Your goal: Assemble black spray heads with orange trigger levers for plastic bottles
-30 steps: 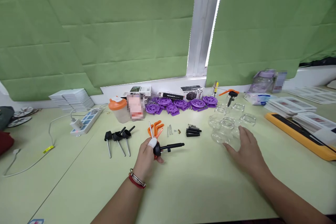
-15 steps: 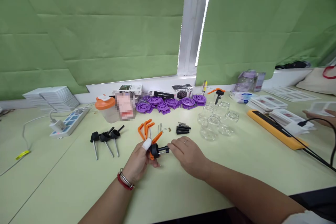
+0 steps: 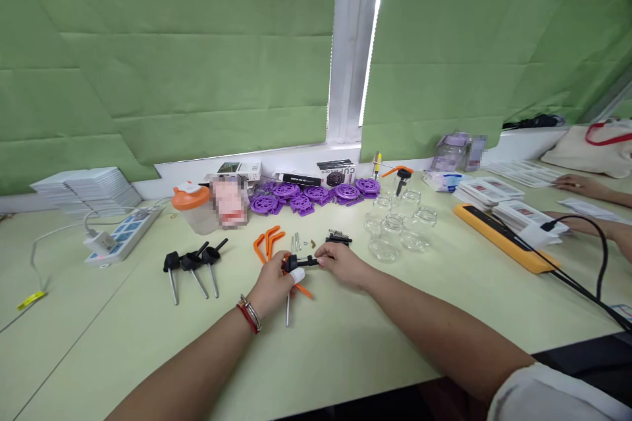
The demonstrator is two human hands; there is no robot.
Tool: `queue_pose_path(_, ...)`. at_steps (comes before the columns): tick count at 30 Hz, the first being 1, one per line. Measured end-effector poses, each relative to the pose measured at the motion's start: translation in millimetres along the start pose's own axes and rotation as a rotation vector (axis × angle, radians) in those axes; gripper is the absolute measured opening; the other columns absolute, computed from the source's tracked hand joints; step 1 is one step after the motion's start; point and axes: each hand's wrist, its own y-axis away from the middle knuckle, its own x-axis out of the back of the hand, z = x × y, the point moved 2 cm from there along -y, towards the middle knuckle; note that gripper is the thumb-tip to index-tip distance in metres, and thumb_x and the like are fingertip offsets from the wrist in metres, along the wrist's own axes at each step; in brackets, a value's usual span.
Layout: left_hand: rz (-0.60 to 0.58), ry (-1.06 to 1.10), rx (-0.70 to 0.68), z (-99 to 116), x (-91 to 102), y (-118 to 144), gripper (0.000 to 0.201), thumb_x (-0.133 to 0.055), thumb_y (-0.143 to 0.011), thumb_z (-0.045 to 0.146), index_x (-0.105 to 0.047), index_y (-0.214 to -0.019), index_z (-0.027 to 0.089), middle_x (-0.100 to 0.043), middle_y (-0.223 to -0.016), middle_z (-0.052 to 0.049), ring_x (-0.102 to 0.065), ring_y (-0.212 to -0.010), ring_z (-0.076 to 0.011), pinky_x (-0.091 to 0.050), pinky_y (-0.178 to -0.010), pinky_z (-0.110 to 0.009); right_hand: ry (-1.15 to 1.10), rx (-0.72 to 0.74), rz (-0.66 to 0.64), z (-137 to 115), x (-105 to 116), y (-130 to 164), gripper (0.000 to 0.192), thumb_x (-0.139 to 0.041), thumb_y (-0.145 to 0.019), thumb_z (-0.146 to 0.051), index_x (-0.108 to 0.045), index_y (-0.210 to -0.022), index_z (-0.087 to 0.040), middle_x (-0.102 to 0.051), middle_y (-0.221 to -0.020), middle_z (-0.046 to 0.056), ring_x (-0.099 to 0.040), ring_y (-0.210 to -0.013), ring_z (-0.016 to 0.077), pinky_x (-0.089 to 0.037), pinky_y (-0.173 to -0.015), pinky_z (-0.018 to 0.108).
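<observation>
My left hand (image 3: 270, 289), its thumb wrapped in white, is closed round a black plastic assembly (image 3: 291, 264) with a slim stem pointing right. Below my fingers an orange lever (image 3: 303, 291) and a metal rod (image 3: 288, 312) stick out from it. My right hand (image 3: 348, 266) pinches the far end of the stem; the fingertips hide what is there. Just behind lie loose orange levers (image 3: 270, 241), small metal pins (image 3: 297, 241), and black tubes with springs (image 3: 338, 237). To the left rest three black cup-shaped pieces with metal rods (image 3: 195, 263).
Clear glass jars (image 3: 384, 248) stand right of centre, behind my right forearm. Purple wheel-shaped parts (image 3: 302, 204) line the back. A white power strip (image 3: 123, 237) is at left, an orange one (image 3: 503, 237) at right. Another person's hand (image 3: 575, 183) is at far right.
The assembly has been turned in my left hand: its orange lever now points down and right, and its metal rod hangs toward me. My right hand stays at the stem's end.
</observation>
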Motion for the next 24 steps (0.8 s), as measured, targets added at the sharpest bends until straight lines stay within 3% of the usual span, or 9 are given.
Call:
queue_pose_path(3, 0.075, 0.088, 0.054, -13.2, -3.6, -2.4, 0.051, -0.061, -0.074, 0.039, -0.042, -0.116, 0.018, -0.055, -0.085, -0.003, -0.052, -0.049, -0.0110, -0.049, -0.047, -0.030, 0.060, 0.016, 0.059, 9.8, -3.4, -5.6, 0.012, -0.053, -0.078, -0.018, -0.065, -0.082, -0.016, -0.064, -0.081, 0.004, -0.055, -0.076, 0.0160, -0.040, -0.070, 0.028)
queue_pose_path(6, 0.098, 0.059, -0.002, -17.6, -4.8, 1.0, 0.048, -0.058, -0.076, 0.043, -0.044, -0.116, 0.019, -0.056, -0.081, -0.002, -0.052, -0.052, -0.0119, -0.049, -0.050, -0.029, 0.053, 0.029, 0.060, 18.4, -5.8, -6.9, 0.012, -0.054, -0.077, -0.020, -0.065, -0.082, -0.017, -0.064, -0.079, 0.003, -0.055, -0.074, 0.0157, -0.040, -0.069, 0.028)
queue_pose_path(12, 0.153, -0.363, -0.235, -12.8, -2.6, -2.1, 0.026, -0.046, -0.083, 0.041, -0.058, -0.088, 0.017, -0.057, -0.080, -0.005, -0.055, -0.077, -0.0205, -0.046, -0.074, -0.037, 0.004, 0.069, 0.112, 26.2, -13.6, -10.2, 0.025, -0.053, -0.076, -0.013, -0.061, -0.100, -0.019, -0.065, -0.082, 0.002, -0.057, -0.074, 0.0146, -0.042, -0.071, 0.027)
queue_pose_path(18, 0.136, -0.464, -0.237, -11.7, -5.4, -9.0, 0.026, -0.043, -0.084, 0.036, -0.058, -0.089, 0.016, -0.058, -0.083, -0.008, -0.054, -0.079, -0.0223, -0.045, -0.075, -0.038, 0.072, 0.105, 0.125, 22.9, -21.8, -13.7, 0.036, -0.051, -0.078, -0.010, -0.058, -0.112, -0.018, -0.066, -0.081, 0.004, -0.057, -0.072, 0.0152, -0.043, -0.071, 0.027)
queue_pose_path(24, 0.133, -0.445, -0.225, -10.0, -5.3, -8.3, 0.026, -0.042, -0.084, 0.038, -0.056, -0.085, 0.017, -0.056, -0.080, -0.006, -0.054, -0.075, -0.0220, -0.045, -0.072, -0.037, 0.150, 0.123, 0.117, 24.3, -22.6, -13.6, 0.024, -0.049, -0.080, -0.011, -0.061, -0.099, -0.019, -0.065, -0.079, 0.004, -0.056, -0.072, 0.0156, -0.040, -0.067, 0.026)
